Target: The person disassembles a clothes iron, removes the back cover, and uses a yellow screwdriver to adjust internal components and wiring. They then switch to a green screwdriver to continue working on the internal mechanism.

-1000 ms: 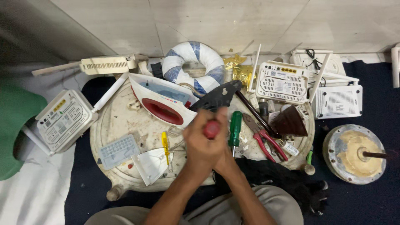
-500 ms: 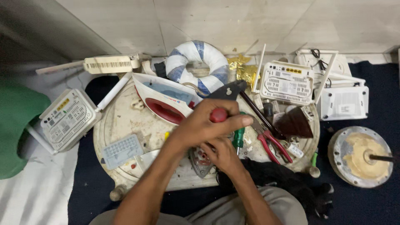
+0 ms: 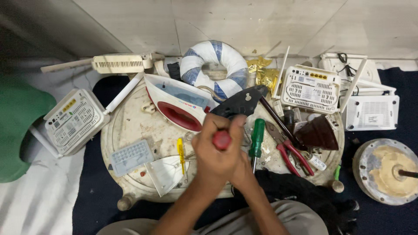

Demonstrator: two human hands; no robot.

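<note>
Both hands meet over the middle of a round, dirty white table [image 3: 130,126]. The left hand [image 3: 215,152] lies on top with its fingers [image 3: 209,124] clenched around a red-handled screwdriver [image 3: 221,139], whose red butt shows between thumb and fingers; its shaft is hidden. The right hand [image 3: 244,172] sits beneath and just behind the left one, mostly covered, so I cannot tell whether its fingers are closed or what they touch. Just above the hands lies a black plate [image 3: 240,102], and left of that a white and red iron [image 3: 176,101] rests tilted on the table. A green screwdriver [image 3: 257,137] stands just right of the hands, with red pliers [image 3: 289,148] beyond it. A small yellow screwdriver [image 3: 180,152] lies left of the hands, near a grey keypad piece [image 3: 130,156]. A blue and white ring [image 3: 214,65] sits at the table's far edge, and 3 white routers [image 3: 310,89] lie around.
</note>
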